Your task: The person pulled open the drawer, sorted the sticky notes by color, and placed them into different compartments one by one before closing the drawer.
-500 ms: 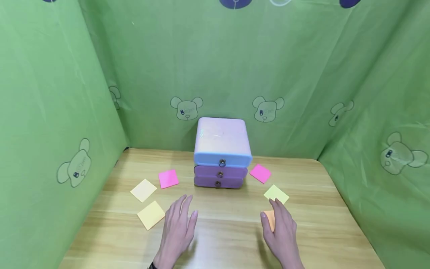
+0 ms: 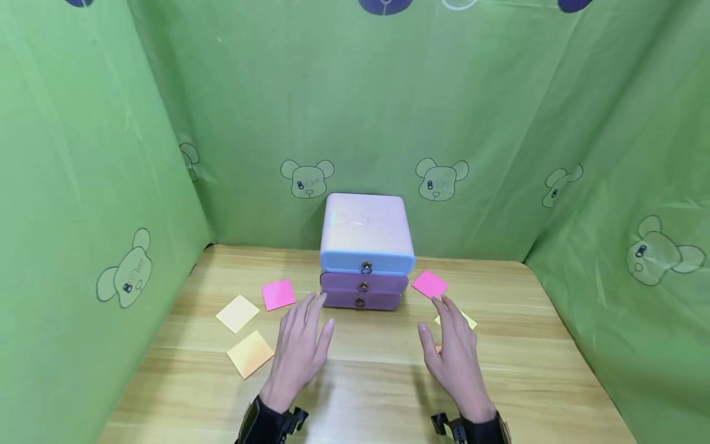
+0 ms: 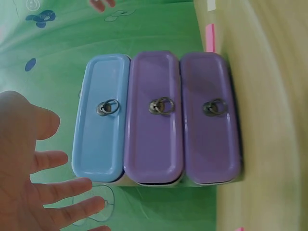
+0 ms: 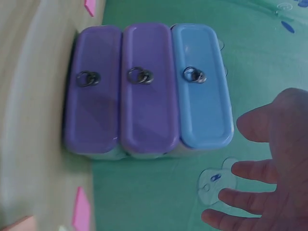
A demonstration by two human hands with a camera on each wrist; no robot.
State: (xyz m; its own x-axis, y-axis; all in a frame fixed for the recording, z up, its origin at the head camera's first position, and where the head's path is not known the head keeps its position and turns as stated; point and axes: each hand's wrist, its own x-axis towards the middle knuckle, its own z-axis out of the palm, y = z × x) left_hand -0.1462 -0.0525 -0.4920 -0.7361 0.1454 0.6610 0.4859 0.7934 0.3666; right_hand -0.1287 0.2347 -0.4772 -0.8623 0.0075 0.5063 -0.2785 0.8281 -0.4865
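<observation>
A small drawer box (image 2: 366, 225) stands at the back middle of the wooden table. Its top drawer (image 3: 102, 144) is blue and the two lower ones (image 3: 154, 144) are purple, each with a ring pull (image 4: 194, 74) on its front; all three look closed. My left hand (image 2: 296, 354) hovers in front of the box on the left, fingers extended, holding nothing. On the other side my right hand (image 2: 452, 357) is likewise raised with fingers spread, over a green sticky note (image 2: 470, 320) and an orange one (image 2: 438, 349), both mostly hidden. Neither hand touches the box.
Left of the box lie a pink sticky note (image 2: 278, 295), a cream one (image 2: 237, 314) and a yellow-orange one (image 2: 251, 354). Another pink note (image 2: 429, 284) lies just right of it. Green cloth (image 2: 266, 111) with bear faces walls the table at the back and both sides.
Both hands have moved forward, toward the box, so the wrist straps now show. The right hand now covers more of the green and orange notes. The box has not moved.
</observation>
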